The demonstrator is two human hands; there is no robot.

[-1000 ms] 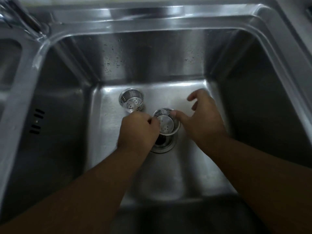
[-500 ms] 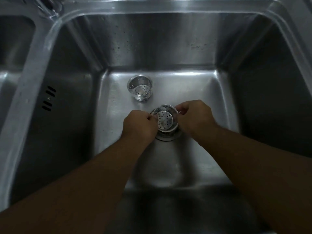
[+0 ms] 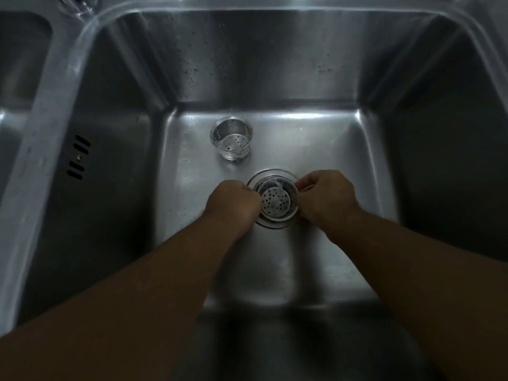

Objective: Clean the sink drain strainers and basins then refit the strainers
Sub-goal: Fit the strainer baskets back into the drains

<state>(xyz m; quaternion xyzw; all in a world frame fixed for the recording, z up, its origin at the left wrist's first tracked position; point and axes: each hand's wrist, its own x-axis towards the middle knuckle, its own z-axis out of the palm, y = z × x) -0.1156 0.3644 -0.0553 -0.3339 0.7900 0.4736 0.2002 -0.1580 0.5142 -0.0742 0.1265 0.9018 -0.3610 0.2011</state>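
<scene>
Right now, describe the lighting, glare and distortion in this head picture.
Head view: dim overall, with the forearms and near wall in deep shadow; a glare band lies on the basin floor behind the loose strainer; wide-angle bowing curves the sink rim; the drain strainer, pinched by the left hand and right hand, looks sharp.

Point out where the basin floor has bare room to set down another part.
Bare floor lies right of the loose strainer toward the right wall, and between the drain and the near wall. It is crowded at the drain, where the left hand and right hand pinch the second strainer.
</scene>
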